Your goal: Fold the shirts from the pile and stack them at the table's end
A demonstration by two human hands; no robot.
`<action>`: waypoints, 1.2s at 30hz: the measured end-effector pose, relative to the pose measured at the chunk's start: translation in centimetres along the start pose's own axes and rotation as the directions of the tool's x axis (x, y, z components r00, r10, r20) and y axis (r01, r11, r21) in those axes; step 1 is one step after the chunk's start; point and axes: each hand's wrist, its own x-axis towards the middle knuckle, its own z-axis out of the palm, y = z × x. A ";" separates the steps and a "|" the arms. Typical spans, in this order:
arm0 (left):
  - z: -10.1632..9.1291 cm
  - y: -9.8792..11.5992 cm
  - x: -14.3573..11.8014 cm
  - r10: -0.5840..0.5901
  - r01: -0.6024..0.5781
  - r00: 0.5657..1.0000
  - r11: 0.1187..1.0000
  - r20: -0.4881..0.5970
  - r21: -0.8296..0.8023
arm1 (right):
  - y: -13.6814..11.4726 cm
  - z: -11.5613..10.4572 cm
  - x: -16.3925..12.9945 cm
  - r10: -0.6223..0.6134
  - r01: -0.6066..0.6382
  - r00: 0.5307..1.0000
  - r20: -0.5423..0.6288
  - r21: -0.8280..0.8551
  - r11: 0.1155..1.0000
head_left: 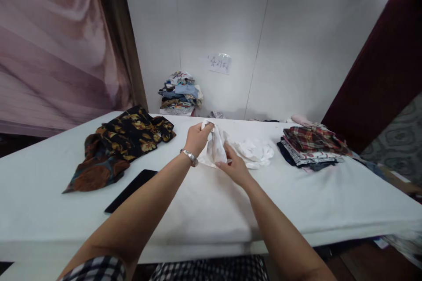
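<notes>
A crumpled white shirt (pixel 253 151) lies at the middle of the table, partly lifted. My left hand (pixel 198 137), with a silver bracelet at the wrist, pinches a raised part of it near the top. Lower and to the right, my right hand (pixel 234 165) grips the same raised part between thumb and fingers. The shirt's right portion spreads loosely on the tabletop. Its exact shape is hard to make out among the folds.
Dark floral clothes (pixel 135 138) lie left on the white table (pixel 204 210), near a flat black board (pixel 132 189) partly behind my left forearm. Folded clothes (pixel 310 145) are stacked at right. Another clothes pile (pixel 181 90) stands by the wall, left of a paper sign (pixel 220 63).
</notes>
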 end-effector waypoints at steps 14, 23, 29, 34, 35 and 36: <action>-4.3 -5.1 1.2 -0.004 -0.050 0.986 0.947 0.167 0.316 | -5.8 -9.0 2.9 0.115 -0.065 0.958 -0.264 0.190 0.980; -0.5 -4.1 1.5 0.030 -0.108 0.981 0.904 0.191 0.413 | -3.7 -8.6 1.5 0.190 -0.167 0.982 0.016 -0.407 0.898; 3.2 -1.0 1.1 0.077 -0.213 0.952 0.864 0.297 0.456 | -1.8 -3.4 2.5 0.276 -0.251 0.961 0.028 -0.335 0.908; 1.5 -4.2 0.4 0.018 -0.156 0.933 0.921 0.359 0.357 | -2.6 -6.4 4.0 0.451 -0.421 0.891 -0.049 0.281 0.862; 1.1 -5.4 0.0 -0.045 -0.110 0.926 0.918 0.375 0.381 | -3.4 -7.5 4.3 0.432 -0.390 0.900 -0.046 0.353 0.850; 0.8 -6.6 -0.6 -0.114 -0.062 0.911 0.912 0.395 0.406 | -4.2 -8.5 4.7 0.406 -0.355 0.912 -0.050 0.396 0.847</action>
